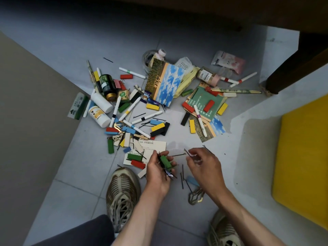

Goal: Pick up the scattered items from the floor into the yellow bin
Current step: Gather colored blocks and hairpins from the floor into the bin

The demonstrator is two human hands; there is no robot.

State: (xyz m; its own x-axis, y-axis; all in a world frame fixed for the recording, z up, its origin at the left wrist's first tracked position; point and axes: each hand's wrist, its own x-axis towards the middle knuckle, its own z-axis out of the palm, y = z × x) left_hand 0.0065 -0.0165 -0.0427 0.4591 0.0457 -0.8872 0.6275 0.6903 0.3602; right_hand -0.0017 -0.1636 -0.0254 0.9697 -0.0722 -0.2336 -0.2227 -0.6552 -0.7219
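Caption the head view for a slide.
Left hand holds a green block; right hand pinches a hairpin beside the yellow bin.

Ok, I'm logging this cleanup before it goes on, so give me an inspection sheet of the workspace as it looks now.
Surface: grey tiled floor, a damp-looking patch near the hands.
Job's things: yellow bin at the right edge; its inside is out of view.
Clutter: coloured blocks, marker pens, white bottles, a dark green jar, sky-print cards, hairpins and a white card spread over the floor.
Grippers: left hand holds a green block and hairpins; right hand pinches a hairpin.
Cables: nothing seen.
Surroundings: dark wooden furniture leg upper right, two sneakers below.
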